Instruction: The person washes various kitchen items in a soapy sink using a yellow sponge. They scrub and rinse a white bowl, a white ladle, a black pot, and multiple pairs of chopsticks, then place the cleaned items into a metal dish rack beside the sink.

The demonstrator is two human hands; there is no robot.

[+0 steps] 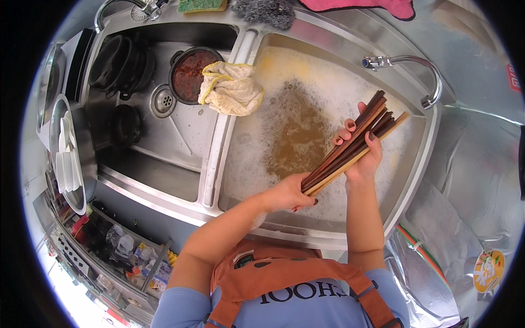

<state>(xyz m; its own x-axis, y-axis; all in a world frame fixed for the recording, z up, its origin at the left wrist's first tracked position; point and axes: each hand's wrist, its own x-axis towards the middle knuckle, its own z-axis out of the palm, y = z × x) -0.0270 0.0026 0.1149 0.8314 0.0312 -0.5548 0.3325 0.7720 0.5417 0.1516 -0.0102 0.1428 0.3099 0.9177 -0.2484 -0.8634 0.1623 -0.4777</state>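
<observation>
A bundle of wooden chopsticks (348,149), mostly dark brown with a few pale ones, slants above the soapy water (297,141) of the right sink basin. My left hand (290,192) is wrapped around its lower end. Near the upper end, my right hand (365,153) grips the same bundle, thumb on one side and fingertips showing on the other. White foam rings a patch of murky brown water beneath. A crumpled cream cloth with yellow edging (232,88) is draped over the divider (217,151) between the basins, left of the hands.
In the left basin stand stacked black pots (119,67) and a black bowl of red, chunky food waste or sauce (192,76), near the drain (163,101). A faucet (414,63) arches at the upper right. A sponge (201,4) and a grey scrubber (264,12) lie on the back ledge.
</observation>
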